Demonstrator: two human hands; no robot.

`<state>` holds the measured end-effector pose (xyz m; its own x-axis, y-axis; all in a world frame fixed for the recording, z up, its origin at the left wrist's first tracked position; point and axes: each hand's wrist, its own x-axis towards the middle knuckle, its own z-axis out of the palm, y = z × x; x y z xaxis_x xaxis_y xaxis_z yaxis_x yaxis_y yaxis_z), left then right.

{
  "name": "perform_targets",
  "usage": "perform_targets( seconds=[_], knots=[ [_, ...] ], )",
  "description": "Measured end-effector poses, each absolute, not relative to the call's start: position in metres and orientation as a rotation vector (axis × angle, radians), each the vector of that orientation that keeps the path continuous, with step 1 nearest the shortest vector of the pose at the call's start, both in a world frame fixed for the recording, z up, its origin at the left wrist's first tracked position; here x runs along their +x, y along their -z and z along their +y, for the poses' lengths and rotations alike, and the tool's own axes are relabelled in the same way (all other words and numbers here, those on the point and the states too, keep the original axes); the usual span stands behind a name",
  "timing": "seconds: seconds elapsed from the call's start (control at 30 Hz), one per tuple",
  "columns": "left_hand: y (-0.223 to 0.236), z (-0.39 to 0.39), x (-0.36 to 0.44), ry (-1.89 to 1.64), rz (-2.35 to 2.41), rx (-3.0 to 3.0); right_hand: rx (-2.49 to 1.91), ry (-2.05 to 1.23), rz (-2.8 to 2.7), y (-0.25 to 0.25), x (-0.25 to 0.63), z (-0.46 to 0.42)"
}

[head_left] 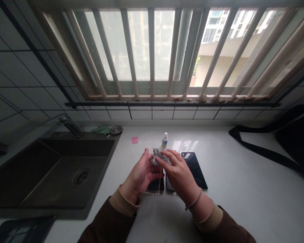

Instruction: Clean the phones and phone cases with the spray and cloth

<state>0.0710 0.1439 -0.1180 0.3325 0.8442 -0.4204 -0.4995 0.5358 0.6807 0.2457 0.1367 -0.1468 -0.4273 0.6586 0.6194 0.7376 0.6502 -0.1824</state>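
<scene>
Just one head cam, aimed forward and down over the left hand [139, 172] and right hand [178, 173], barred window [139, 44] beyond.

Barred window [139, 50] above tiled wall [22, 71]

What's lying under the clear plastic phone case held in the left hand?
A black rectangular smartphone lies on the white counter below the clear plastic phone case. Only its lower end shows; the left hand and the case cover the rest, so its upper part cannot be seen.
</scene>
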Motion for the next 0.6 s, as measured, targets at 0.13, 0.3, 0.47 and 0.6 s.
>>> perform_targets(
  seconds=[0.13, 0.3, 0.47, 0.6],
  knots=[
    [0.1197, 0.1406, 0.0747, -0.938, 0.744, 0.455, -0.995, 0.147, -2.156, 0.1469, 0.2426, 0.1345],
    [0.1194, 0.1443, 0.0738, -1.026, 0.648, 0.334, -0.784, 0.082, -2.240, 0.1439, 0.2396, 0.1313],
    [0.1181, 0.1449, 0.0710, -1.034, 0.675, 0.416, -0.877, 0.081, -2.195, 0.1435, 0.2405, 0.1331],
    [0.1233, 0.1409, 0.0736, -0.915, 0.723, 0.460, -0.972, 0.091, -2.137, 0.1438, 0.2417, 0.1338]
  ],
)
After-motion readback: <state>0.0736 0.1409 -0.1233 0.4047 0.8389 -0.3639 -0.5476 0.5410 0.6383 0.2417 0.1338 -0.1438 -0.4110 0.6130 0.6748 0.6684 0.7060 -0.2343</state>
